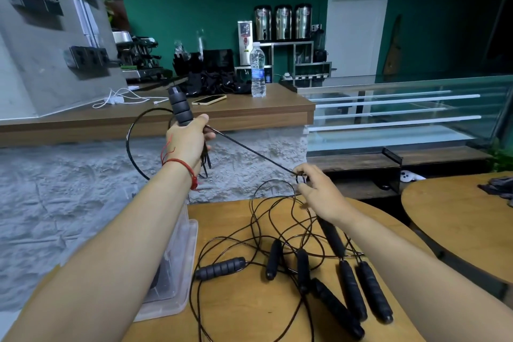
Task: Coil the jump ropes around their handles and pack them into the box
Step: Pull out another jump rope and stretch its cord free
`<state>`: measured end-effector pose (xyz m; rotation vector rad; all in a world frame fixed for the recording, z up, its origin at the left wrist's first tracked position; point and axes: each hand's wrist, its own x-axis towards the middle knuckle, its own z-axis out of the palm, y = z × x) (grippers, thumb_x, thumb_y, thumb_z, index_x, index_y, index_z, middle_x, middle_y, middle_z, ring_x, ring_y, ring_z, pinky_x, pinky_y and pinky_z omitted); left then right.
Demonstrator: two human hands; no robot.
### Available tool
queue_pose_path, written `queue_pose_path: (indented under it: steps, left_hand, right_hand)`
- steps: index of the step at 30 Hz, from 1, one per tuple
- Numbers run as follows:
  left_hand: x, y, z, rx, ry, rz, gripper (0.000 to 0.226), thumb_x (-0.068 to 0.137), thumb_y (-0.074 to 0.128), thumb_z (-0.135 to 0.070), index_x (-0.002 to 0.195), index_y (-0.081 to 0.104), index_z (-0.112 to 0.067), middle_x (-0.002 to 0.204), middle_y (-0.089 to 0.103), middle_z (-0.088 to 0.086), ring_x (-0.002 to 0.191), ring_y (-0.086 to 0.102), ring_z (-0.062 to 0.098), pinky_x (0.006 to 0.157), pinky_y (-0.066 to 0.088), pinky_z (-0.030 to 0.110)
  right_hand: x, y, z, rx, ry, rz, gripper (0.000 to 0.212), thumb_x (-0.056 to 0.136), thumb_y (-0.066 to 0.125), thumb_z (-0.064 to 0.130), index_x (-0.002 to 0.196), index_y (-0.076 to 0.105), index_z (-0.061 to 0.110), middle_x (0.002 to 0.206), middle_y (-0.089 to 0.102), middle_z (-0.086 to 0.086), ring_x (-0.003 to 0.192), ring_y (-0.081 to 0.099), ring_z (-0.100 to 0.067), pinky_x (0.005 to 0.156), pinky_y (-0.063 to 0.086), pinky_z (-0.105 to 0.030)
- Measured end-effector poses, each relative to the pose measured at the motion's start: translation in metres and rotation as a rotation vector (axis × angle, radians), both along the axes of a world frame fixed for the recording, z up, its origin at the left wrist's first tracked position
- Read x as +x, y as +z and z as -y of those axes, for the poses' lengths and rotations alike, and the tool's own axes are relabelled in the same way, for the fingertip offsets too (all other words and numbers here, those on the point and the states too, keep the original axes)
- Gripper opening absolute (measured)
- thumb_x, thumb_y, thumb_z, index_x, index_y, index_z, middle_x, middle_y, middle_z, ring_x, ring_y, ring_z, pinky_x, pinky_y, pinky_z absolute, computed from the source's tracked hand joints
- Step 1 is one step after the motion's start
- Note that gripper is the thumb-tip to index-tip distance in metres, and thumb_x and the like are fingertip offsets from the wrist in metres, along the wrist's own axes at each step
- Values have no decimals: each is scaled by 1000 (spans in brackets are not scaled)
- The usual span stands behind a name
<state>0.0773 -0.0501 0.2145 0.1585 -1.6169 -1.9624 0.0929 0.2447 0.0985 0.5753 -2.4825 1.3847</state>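
Observation:
My left hand [191,137] is raised above the table and grips a black ribbed jump-rope handle [181,107] that points up. Loops of thin black rope hang below that fist, and one strand [249,150] runs taut down to my right hand [316,189], which pinches it over the table. Several more black handles [351,289] lie on the round wooden table [238,311] in a tangle of black rope [280,233]. A clear plastic box [177,266] stands at the table's left edge, partly hidden by my left forearm.
A wooden counter [249,114] runs behind, bearing a phone [208,100], a water bottle [257,71], a white charger cable and dark bags. A second round table [458,219] stands at the right. A glass display case [402,111] lies beyond.

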Motion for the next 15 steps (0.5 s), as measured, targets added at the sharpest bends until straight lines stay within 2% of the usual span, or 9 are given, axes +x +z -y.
queue_pose_path:
  steps: [1,3,5,9,11,13,15]
  left_hand:
    - [0,-1,4,7,0,2,15,96,75,-24,98,62,-18,72,67,-1,55,68,9,46,49,25]
    - [0,-4,7,22,-23,19,15,96,75,-22,99,62,-17,72,66,-1,54,67,9,45,48,24]
    - [-1,-8,12,49,-35,39,15,97,75,-20,103,63,-14,72,65,-1,52,65,8,44,46,23]
    - [-4,-16,28,125,2,66,14,97,74,-19,102,62,-13,67,61,-1,49,62,8,44,46,24]
    - [-6,-19,37,151,14,74,13,97,73,-20,100,62,-14,67,60,-1,50,61,9,45,46,25]
    - [-7,-23,43,166,25,86,13,98,72,-20,97,61,-15,68,59,0,50,61,9,44,46,24]
    - [-7,-27,45,169,44,95,14,99,72,-19,92,60,-15,69,59,1,49,60,9,42,46,23]
  right_hand:
    - [1,-1,0,-29,6,40,20,105,56,15,115,60,32,111,63,4,79,66,-17,67,58,-34]
    - [2,-4,-3,-6,-31,27,21,104,62,23,114,59,41,99,66,4,73,61,-19,69,51,-35]
    - [3,-6,-5,0,-41,19,25,101,69,30,116,58,46,93,64,5,76,58,-14,74,46,-34]
    - [3,-6,-4,-15,-6,36,38,90,83,35,116,59,48,81,62,8,66,55,-4,70,47,-30]
    - [3,-6,-7,66,-41,25,40,85,87,44,115,61,48,84,57,14,72,55,1,74,48,-28]
    - [3,-7,-11,81,-55,24,37,87,84,47,118,64,46,98,58,20,91,55,6,81,46,-26]
    - [2,-6,-12,65,-56,11,30,91,79,52,118,69,41,110,64,20,106,57,1,87,45,-27]
